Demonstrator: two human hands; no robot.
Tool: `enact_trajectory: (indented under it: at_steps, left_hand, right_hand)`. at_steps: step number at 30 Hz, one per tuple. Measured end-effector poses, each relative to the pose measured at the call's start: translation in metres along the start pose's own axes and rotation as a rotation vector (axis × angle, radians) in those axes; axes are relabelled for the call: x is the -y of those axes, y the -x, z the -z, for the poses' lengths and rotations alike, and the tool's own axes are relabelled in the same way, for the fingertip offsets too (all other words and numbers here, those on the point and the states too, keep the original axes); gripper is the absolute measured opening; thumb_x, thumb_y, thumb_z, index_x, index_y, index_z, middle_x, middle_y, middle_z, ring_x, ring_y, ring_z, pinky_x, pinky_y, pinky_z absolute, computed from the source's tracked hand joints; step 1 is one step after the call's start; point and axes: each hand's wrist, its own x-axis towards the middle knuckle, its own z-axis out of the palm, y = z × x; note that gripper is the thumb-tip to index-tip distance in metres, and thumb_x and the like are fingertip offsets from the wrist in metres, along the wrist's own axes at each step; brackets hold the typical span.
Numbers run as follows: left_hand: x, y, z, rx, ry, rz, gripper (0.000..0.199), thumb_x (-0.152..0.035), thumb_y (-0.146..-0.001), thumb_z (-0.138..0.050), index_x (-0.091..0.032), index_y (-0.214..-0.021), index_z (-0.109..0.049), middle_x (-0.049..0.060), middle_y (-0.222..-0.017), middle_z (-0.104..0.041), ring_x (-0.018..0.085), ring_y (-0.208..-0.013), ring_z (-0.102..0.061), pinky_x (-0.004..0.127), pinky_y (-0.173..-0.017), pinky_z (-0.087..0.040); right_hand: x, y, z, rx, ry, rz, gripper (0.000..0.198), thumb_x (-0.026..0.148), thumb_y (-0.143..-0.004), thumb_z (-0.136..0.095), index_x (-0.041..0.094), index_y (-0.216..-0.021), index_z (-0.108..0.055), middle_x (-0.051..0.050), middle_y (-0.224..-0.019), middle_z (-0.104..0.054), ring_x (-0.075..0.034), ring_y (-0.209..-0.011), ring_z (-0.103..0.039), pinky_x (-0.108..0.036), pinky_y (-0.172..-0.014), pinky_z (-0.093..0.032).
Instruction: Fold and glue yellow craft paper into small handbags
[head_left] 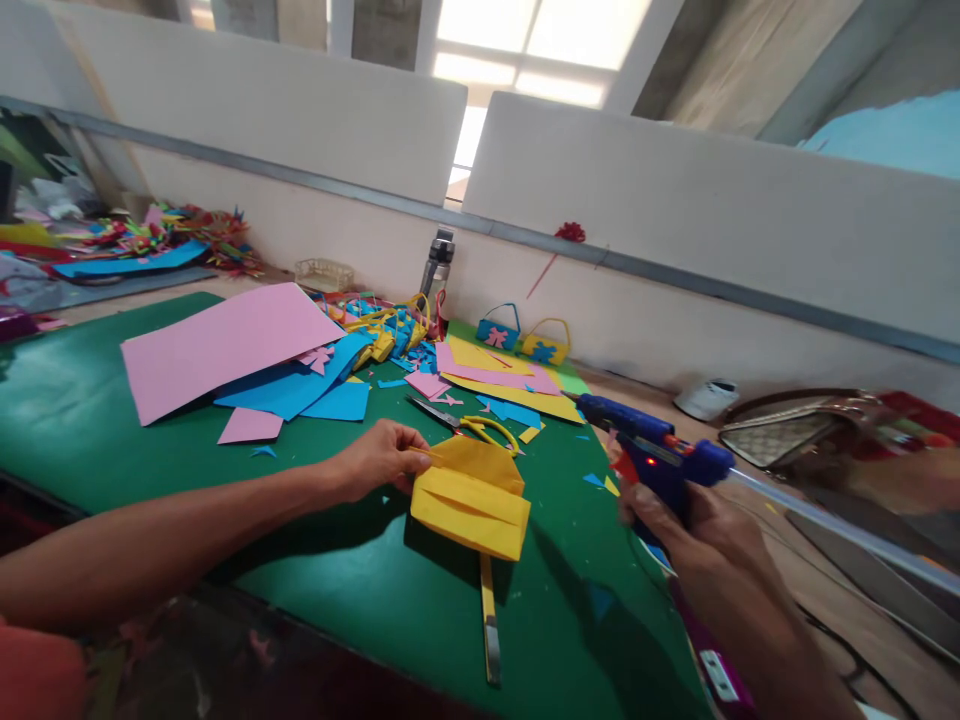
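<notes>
One yellow paper pouch (469,515) is over the green counter (337,590), its edge pinched by the left hand (391,455). The right hand (697,530) grips a blue glue gun (660,475), off to the side. Looks like gluing; the next move needs the gun closer.

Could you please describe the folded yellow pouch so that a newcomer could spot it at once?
Over the green tabletop, find the person's left hand. It pinches an edge of the folded yellow pouch. Unlike the small yellow bag farther back, it looks larger and shows no blue cutout.
</notes>
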Motion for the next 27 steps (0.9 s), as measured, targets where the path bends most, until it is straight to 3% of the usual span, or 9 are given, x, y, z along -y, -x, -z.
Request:
enact_trajectory:
  at_steps: [4, 7, 12, 19, 27]
  left_hand:
    - [-0.005, 0.004, -0.002, 0.014, -0.052, -0.009, 0.005, -0.014, -0.06, -0.059, -0.011, -0.063, -0.058, -0.002, -0.056, -0.056, 0.006, -0.048, -0.051, 0.018, -0.047, -0.043]
    - [-0.005, 0.005, -0.001, 0.05, -0.086, -0.035, 0.004, -0.015, -0.061, -0.058, -0.011, -0.061, -0.057, -0.003, -0.053, -0.054, 0.006, -0.046, -0.049, 0.018, -0.047, -0.041]
    - [-0.002, 0.003, 0.001, 0.09, -0.129, -0.086, 0.004, -0.016, -0.063, -0.058, -0.012, -0.061, -0.057, -0.003, -0.053, -0.053, 0.007, -0.048, -0.048, 0.019, -0.049, -0.04]
    - [-0.002, 0.003, 0.002, 0.155, -0.224, -0.166, 0.009, -0.021, -0.064, -0.06, -0.012, -0.061, -0.059, -0.001, -0.057, -0.054, 0.008, -0.053, -0.046, 0.02, -0.051, -0.036]
    - [-0.003, 0.006, 0.002, 0.172, -0.336, -0.245, 0.012, -0.025, -0.067, -0.058, -0.015, -0.061, -0.06, 0.001, -0.065, -0.057, 0.012, -0.063, -0.049, 0.022, -0.059, -0.038]
  right_hand:
    - [0.032, 0.02, -0.002, 0.408, -0.338, 0.022, 0.036, 0.05, -0.075, -0.047, 0.018, -0.081, -0.06, -0.005, -0.067, -0.064, -0.019, -0.062, -0.059, -0.028, -0.057, -0.046]
    - [0.047, 0.024, -0.011, 0.62, -0.301, 0.024, 0.034, 0.046, -0.076, -0.046, 0.017, -0.069, -0.062, -0.004, -0.063, -0.063, -0.016, -0.059, -0.056, -0.027, -0.057, -0.045]
    - [0.048, 0.015, -0.02, 0.609, -0.264, -0.059, 0.029, 0.044, -0.071, -0.048, 0.019, -0.061, -0.056, -0.001, -0.058, -0.057, -0.014, -0.053, -0.05, -0.026, -0.053, -0.042]
    - [0.033, 0.015, -0.021, 0.577, -0.121, -0.058, 0.035, 0.045, -0.074, -0.045, 0.018, -0.054, -0.055, -0.002, -0.058, -0.053, -0.015, -0.056, -0.049, -0.027, -0.059, -0.041]
    - [0.025, 0.017, -0.02, 0.576, 0.023, 0.055, 0.04, 0.046, -0.077, -0.04, 0.019, -0.054, -0.057, -0.001, -0.058, -0.05, -0.016, -0.058, -0.05, -0.026, -0.055, -0.041]
